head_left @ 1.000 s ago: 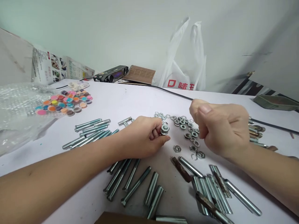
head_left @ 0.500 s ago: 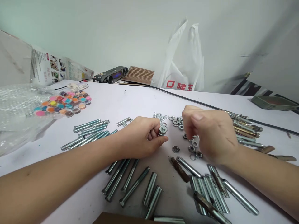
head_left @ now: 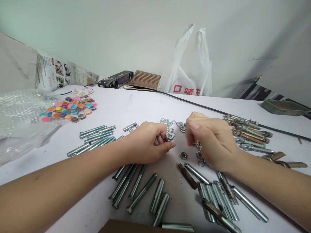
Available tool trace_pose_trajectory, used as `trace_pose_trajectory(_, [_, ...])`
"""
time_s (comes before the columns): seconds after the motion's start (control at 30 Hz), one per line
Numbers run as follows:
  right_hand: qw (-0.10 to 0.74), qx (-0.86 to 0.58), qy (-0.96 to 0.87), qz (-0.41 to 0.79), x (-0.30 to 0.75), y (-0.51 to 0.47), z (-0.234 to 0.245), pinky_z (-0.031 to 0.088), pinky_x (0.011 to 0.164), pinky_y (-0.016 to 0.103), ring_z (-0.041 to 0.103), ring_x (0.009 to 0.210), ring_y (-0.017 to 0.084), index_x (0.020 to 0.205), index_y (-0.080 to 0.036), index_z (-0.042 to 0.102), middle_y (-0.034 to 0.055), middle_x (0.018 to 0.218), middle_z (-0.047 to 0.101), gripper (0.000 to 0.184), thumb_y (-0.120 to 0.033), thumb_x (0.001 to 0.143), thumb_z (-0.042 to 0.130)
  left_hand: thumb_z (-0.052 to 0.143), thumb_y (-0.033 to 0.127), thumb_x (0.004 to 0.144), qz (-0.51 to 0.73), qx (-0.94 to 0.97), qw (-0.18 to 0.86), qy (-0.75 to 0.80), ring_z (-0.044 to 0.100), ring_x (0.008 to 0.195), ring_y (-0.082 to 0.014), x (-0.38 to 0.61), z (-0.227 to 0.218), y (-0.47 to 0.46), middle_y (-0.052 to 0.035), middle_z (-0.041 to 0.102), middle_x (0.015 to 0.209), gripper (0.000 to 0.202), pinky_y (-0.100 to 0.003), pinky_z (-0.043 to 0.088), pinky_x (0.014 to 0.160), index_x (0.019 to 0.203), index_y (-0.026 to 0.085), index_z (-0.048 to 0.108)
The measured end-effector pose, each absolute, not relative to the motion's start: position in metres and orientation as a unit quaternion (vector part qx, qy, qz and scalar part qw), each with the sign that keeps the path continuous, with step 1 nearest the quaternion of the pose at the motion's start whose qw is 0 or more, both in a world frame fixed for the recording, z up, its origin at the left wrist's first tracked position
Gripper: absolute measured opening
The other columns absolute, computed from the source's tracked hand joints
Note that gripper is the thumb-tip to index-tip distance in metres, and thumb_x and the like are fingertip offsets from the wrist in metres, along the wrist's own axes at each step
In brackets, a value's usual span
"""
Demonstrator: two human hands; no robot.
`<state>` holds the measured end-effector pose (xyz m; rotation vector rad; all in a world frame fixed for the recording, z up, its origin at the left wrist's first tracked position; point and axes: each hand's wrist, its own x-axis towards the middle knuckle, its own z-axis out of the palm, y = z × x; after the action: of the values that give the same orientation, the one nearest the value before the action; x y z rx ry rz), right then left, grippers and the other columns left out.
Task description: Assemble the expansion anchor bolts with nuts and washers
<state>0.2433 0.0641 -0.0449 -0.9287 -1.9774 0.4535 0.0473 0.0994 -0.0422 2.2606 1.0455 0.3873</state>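
My left hand (head_left: 148, 144) is closed round a bolt whose threaded end, with a nut and washer (head_left: 169, 136) on it, sticks out between thumb and fingers. My right hand (head_left: 210, 144) hovers just to the right of it with fingers curled in a pinch over a scatter of loose nuts and washers (head_left: 183, 155); what the pinch holds is hidden. Bare steel bolts (head_left: 97, 137) lie left of my left hand, and metal sleeves (head_left: 157, 199) lie in front of both hands.
Assembled anchor bolts (head_left: 250, 134) are piled at the right. Coloured round discs (head_left: 68, 108) and bubble wrap (head_left: 17, 116) lie at the left. A white plastic bag (head_left: 189, 71), a black cable (head_left: 213, 110) and a green tray (head_left: 284, 106) line the back of the white table (head_left: 136, 103).
My right hand has come down and leftward from a raised fist towards the nut on the bolt in my left hand. The left hand has kept still.
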Motion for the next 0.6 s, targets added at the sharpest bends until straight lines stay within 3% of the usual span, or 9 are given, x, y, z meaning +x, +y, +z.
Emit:
trace_pose_trajectory(0.1, [0.396, -0.398, -0.811, 0.164, 0.24, 0.063, -0.045, 0.039, 0.072, 0.033, 0.054, 0.077, 0.015, 0.087, -0.021, 0.064, 0.0024, 0.076, 0.062, 0.031, -0.034, 0.099, 0.038, 0.057, 0.036, 0.08, 0.152, 0.853, 0.311, 0.391, 0.041, 0.052, -0.0076, 0.047, -0.042, 0.099, 0.0053, 0.045, 0.057, 0.027, -0.022, 0.032, 0.05, 0.067, 0.019, 0.042])
trace_pose_trajectory(0.23, [0.397, -0.335, -0.846, 0.123, 0.24, 0.059, -0.041, 0.038, 0.072, 0.034, 0.048, 0.064, 0.014, 0.062, -0.019, 0.053, 0.0007, 0.057, 0.052, 0.041, -0.028, 0.098, 0.037, 0.057, 0.037, 0.08, 0.152, 0.848, 0.328, 0.387, 0.039, 0.052, -0.0068, 0.047, -0.043, 0.098, 0.0055, 0.045, 0.057, 0.027, -0.021, 0.031, 0.047, 0.067, 0.019, 0.042])
trace_pose_trajectory(0.3, [0.403, -0.365, -0.834, 0.095, 0.239, 0.057, -0.04, 0.037, 0.068, 0.034, 0.045, 0.06, 0.013, 0.059, -0.019, 0.051, -0.0001, 0.053, 0.047, 0.038, -0.026, 0.095, 0.043, 0.057, 0.037, 0.08, 0.156, 0.847, 0.328, 0.388, 0.038, 0.051, -0.0063, 0.047, -0.044, 0.098, 0.0059, 0.043, 0.056, 0.028, -0.02, 0.03, 0.046, 0.066, 0.018, 0.042])
trace_pose_trajectory(0.4, [0.348, -0.445, -0.821, 0.084, 0.236, 0.057, -0.044, 0.038, 0.062, 0.03, 0.05, 0.069, 0.015, 0.09, -0.02, 0.062, 0.0004, 0.069, 0.057, 0.012, -0.029, 0.083, 0.06, 0.058, 0.027, 0.077, 0.177, 0.853, 0.325, 0.368, 0.037, 0.051, -0.0053, 0.047, -0.047, 0.098, 0.0069, 0.044, 0.055, 0.019, -0.019, 0.03, 0.047, 0.067, 0.018, 0.045])
trace_pose_trajectory(0.47, [0.302, -0.466, -0.827, 0.09, 0.233, 0.057, -0.046, 0.039, 0.06, 0.028, 0.053, 0.078, 0.016, 0.108, -0.023, 0.06, 0.0018, 0.081, 0.061, 0.027, -0.03, 0.082, 0.062, 0.058, 0.023, 0.074, 0.183, 0.852, 0.33, 0.364, 0.038, 0.052, -0.0049, 0.048, -0.049, 0.098, 0.0073, 0.045, 0.055, 0.015, -0.019, 0.031, 0.049, 0.066, 0.018, 0.047])
trace_pose_trajectory(0.6, [0.257, -0.472, -0.84, 0.074, 0.238, 0.063, -0.024, 0.044, 0.069, 0.029, 0.058, 0.087, 0.017, 0.095, -0.023, 0.066, 0.0032, 0.084, 0.065, 0.013, -0.03, 0.089, 0.056, 0.065, 0.047, 0.075, 0.153, 0.849, 0.333, 0.381, 0.045, 0.054, -0.007, 0.048, -0.047, 0.097, 0.0066, 0.054, 0.059, 0.029, -0.02, 0.036, 0.052, 0.081, 0.019, 0.058])
